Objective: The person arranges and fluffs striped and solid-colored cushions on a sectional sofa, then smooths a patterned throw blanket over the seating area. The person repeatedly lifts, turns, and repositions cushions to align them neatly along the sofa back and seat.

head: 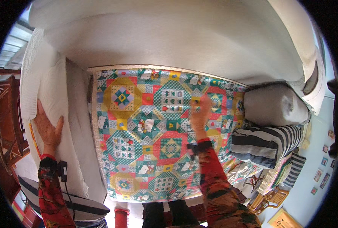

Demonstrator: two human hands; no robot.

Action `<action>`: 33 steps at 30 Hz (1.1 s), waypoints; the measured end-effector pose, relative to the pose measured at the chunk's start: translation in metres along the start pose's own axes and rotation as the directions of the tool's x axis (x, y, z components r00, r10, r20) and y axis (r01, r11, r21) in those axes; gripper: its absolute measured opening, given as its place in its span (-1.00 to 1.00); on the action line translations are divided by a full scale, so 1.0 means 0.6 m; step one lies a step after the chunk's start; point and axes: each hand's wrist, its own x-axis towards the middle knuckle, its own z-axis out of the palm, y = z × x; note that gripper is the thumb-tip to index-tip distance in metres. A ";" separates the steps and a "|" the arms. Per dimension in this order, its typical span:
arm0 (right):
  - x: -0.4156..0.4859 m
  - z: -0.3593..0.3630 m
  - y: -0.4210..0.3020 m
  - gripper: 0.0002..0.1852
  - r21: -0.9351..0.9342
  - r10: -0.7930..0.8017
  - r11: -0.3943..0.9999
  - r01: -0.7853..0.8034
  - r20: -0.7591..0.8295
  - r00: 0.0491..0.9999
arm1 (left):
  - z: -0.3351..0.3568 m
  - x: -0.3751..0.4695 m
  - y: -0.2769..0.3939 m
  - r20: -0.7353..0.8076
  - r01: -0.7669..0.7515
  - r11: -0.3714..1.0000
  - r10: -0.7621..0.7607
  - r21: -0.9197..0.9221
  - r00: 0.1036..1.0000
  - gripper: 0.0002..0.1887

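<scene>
A patchwork-patterned cover (169, 125) in green, red and yellow, with white cartoon cats and a pale edging, lies spread on a sofa seat before me. My left hand (48, 131) rests, fingers apart, on a white embossed cloth (55, 85) draped over the sofa's left armrest; it holds nothing. Over the right part of the patterned cover is my right hand (200, 114), blurred; whether it touches the cover or holds anything cannot be told. Both wrists carry dark bands with a small device, and a cable runs from the left one.
The grey sofa backrest (169, 37) rises at the far side. On the right are a grey cushion (274, 104) and a black-and-white striped cushion (254, 145). Another striped cushion (86, 206) lies lower left. A red cylindrical object (121, 218) stands near my legs; a wooden chair (271, 199) is lower right.
</scene>
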 end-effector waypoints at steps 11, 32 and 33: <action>0.148 0.124 0.035 -0.15 -0.622 0.188 0.750 -0.226 -0.128 0.974 | 0.005 -0.008 0.000 -0.009 -0.033 0.999 0.033 0.033 0.999 -0.05; -0.075 0.093 -0.217 -0.37 -0.476 0.158 0.869 -0.134 0.010 0.987 | -0.007 0.003 -0.010 -0.031 0.008 1.000 -0.008 -0.017 0.999 0.05; -0.074 0.117 -0.262 -0.34 -0.403 -0.006 0.915 0.020 0.037 0.999 | -0.006 0.003 -0.011 -0.039 0.006 1.000 -0.006 -0.017 0.999 0.05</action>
